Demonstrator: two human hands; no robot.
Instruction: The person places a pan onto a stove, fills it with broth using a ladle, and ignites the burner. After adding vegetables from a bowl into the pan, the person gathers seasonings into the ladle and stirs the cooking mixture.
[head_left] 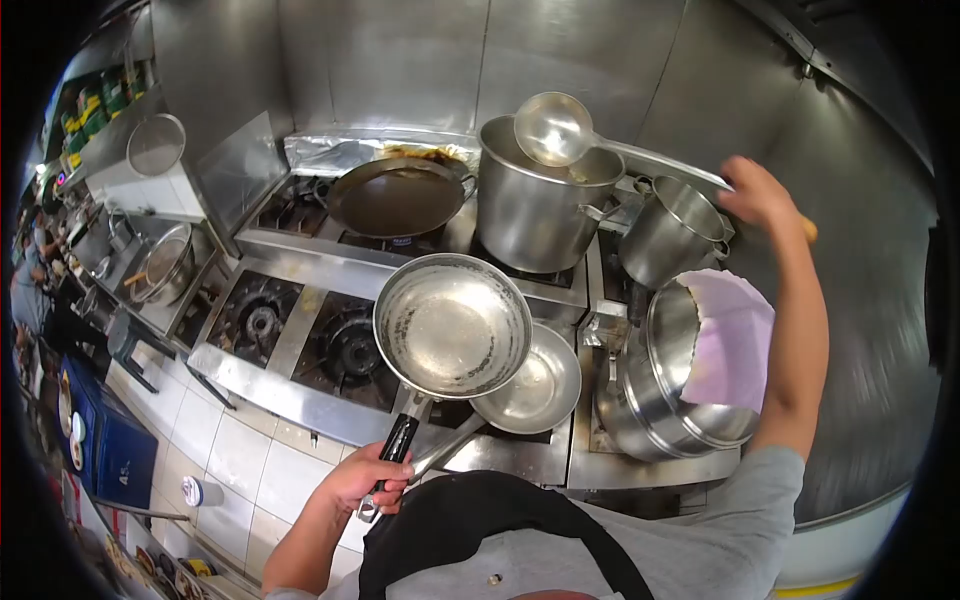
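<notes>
- The step in hand looks like work between pan and pot: the pan [452,325] is held out over the front of the stove [275,388] while the ladle [554,130] hangs above the tall pot [538,220].
- The left grip [367,481] is clamped on the pan's black handle, in front of the stove's front edge. The pan's inside faces up and shows pale metal with dark marks.
- The right grip [757,192] is closed around the ladle's long handle, out past the small pot [672,230] toward the stove's right rear corner.
- The ladle's bowl overlaps the tall pot's mouth in this view — whether it carries anything, I cannot tell. The tall pot stands along the stove's rear edge, the wok [400,200] to its left.
- A second pan [540,385] sits near the front edge, partly hidden beneath the held one; its handle runs close by the left grip, and I cannot tell if the two touch.
- At the right front corner, a cloth [730,340] drapes over a steel pot [640,410].
- A next move, as I judge it, calls for a steady pan and a ladle kept clear of the tall pot's rim — the long handle likely makes small wrist turns count.
</notes>
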